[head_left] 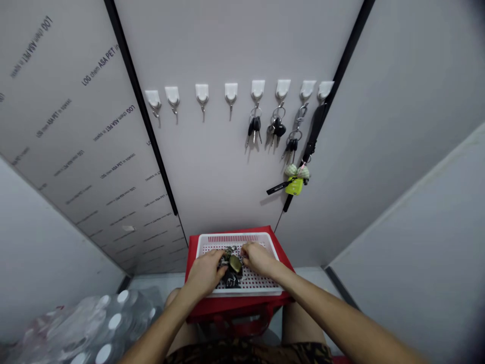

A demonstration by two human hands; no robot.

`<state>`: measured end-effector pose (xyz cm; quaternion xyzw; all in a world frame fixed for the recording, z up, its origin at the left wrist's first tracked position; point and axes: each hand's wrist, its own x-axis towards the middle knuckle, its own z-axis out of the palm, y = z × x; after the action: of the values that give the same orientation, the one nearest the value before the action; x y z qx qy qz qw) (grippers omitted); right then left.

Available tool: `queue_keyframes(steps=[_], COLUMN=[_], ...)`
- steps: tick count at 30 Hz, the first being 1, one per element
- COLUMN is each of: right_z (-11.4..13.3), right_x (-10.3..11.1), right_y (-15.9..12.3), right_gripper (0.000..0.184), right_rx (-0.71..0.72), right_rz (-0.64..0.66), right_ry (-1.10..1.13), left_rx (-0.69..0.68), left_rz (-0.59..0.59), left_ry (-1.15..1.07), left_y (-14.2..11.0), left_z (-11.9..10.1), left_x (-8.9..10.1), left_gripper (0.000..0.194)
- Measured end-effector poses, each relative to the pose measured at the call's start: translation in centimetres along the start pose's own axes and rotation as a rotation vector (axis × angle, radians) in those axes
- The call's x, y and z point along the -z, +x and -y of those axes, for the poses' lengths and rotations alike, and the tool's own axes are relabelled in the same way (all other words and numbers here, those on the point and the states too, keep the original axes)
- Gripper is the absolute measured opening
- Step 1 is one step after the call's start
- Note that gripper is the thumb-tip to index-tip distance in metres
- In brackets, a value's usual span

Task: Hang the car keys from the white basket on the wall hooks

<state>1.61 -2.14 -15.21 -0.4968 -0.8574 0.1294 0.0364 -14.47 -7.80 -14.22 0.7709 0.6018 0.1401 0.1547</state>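
Note:
A bunch of keys (235,264) with a dark olive fob or tag among them lies in a white perforated plastic basket (252,292). My left hand (206,272) closes on the left side of the bunch, thumb and fingers curved against it. On the other side, my right hand (256,259) has its fingertips pinched at the metal parts of the bunch; the exact piece is too small to make out. A black piece with pale markings (232,281) rests below the olive one.
The basket stands on a red bag or box (192,253) against the wall. Several white hooks (231,92) line the wall; key bunches (254,126) hang on the right ones, including a lime-green fob (294,185). Several plastic-wrapped bottles (114,321) stand at lower left.

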Motion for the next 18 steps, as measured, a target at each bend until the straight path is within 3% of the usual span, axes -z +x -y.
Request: queue_keyframes(steps=[4,12,15,18], right_z=[0.7,0.8,1.1,1.4], right_x=[0.4,1.0,1.6,2.4], right_y=[0.1,-0.2,-0.4,-0.7], right_gripper=[0.022,0.026,0.022,0.02], right_rx=[-0.034,-0.064,-0.078,-0.077], right_rz=[0.064,0.039,0.09,0.059], right_ry=[-0.065,-0.069,-0.03,0.114], left_rx=[0.024,0.065,0.089,0.085], left_rz=[0.005,0.004,0.025,0.007], left_ry=[-0.014,-0.075,-0.075,-0.126], left_y=[-0.2,-0.1,-0.2,-0.1], left_z=[-0.2,-0.6,-1.1,-1.1], left_x=[0.0,0.3,0.8,1.0], left_gripper=[0.03,0.033,0.034,0.035])
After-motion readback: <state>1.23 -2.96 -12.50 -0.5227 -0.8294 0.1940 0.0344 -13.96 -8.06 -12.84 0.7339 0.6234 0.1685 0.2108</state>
